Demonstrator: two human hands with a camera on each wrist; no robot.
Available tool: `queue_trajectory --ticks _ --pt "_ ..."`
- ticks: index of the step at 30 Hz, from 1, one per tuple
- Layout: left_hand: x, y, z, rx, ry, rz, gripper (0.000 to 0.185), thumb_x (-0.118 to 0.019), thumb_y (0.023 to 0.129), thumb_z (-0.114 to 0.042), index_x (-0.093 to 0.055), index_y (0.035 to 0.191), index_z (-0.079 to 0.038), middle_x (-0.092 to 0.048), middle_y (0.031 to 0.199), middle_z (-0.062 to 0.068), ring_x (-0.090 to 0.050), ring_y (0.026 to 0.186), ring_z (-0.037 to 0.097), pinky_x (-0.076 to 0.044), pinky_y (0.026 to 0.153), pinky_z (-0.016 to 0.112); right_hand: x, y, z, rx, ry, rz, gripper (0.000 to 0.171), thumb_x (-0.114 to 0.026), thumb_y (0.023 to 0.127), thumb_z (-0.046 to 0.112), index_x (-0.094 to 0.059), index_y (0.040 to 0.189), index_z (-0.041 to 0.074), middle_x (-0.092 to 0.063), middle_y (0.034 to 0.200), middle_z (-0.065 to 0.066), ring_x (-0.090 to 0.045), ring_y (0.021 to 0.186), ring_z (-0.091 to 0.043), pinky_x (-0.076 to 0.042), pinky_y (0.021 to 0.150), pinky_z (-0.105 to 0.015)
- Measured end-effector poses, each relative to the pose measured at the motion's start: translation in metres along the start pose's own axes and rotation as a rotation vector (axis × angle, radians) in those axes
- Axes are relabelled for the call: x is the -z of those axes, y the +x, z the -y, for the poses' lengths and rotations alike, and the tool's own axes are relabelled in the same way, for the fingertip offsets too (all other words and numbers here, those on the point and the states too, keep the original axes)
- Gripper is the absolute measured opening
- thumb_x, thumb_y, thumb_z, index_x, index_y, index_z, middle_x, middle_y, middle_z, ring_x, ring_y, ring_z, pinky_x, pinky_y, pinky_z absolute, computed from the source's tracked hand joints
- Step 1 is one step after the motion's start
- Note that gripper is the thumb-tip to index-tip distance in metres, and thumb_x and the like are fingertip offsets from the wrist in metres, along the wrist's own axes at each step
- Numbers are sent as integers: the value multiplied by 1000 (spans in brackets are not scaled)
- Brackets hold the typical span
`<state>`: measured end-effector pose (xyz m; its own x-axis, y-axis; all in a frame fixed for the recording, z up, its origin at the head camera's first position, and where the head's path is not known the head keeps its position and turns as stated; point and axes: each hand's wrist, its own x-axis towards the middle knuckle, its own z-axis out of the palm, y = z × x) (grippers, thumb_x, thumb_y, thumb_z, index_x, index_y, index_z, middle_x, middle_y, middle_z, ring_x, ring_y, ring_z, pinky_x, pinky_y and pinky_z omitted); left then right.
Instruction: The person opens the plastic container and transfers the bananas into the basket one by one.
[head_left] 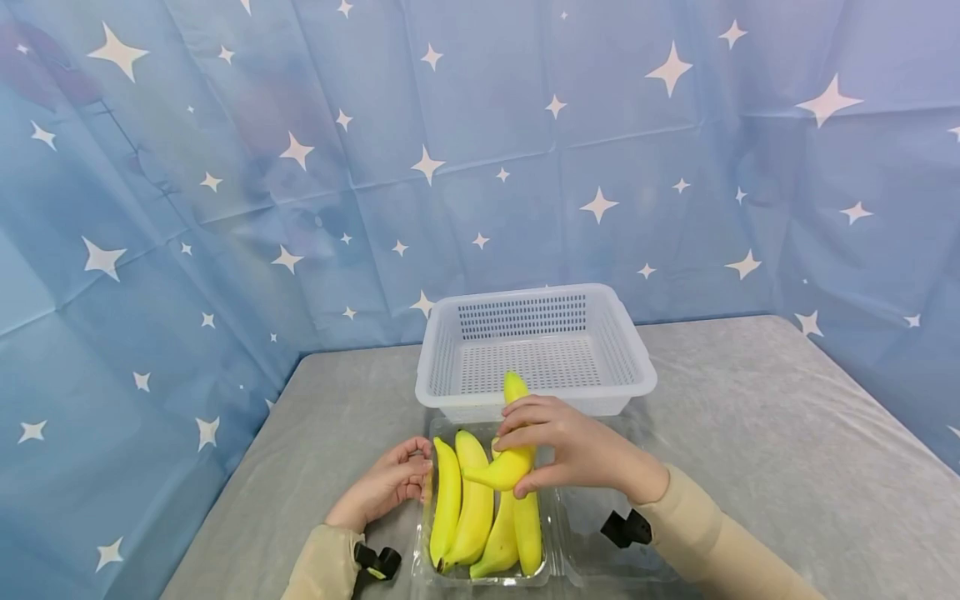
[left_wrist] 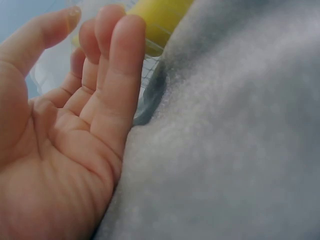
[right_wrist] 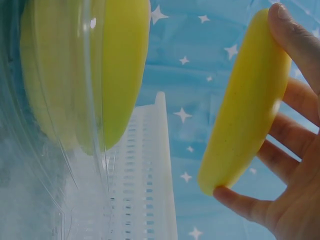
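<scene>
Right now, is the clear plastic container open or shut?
The container is open: its lid lies beside it, the bananas inside uncovered.

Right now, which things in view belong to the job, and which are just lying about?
Belonging to the job, as I judge it:
held banana in the right hand
other bananas in the clear container
left hand beside it
white basket behind, probably

Just surroundings:
starry backdrop
grey tabletop
black wrist device on each arm
</scene>
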<state>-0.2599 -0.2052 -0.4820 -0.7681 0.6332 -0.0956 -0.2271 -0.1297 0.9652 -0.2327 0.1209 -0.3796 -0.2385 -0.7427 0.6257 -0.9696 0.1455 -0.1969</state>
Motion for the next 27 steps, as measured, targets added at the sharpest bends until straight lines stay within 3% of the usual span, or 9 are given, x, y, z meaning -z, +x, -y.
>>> queue_trajectory --ticks 27 --pt "-1 -1 0 18 29 -15 9 -49 99 -5 -42 104 -8 -54 76 1 -60 62 12 -55 60 27 15 -7 -9 -44 -13 -52 47 -78 77 41 -69 113 12 -64 112 0 -55 113 -25 -44 99 -39"
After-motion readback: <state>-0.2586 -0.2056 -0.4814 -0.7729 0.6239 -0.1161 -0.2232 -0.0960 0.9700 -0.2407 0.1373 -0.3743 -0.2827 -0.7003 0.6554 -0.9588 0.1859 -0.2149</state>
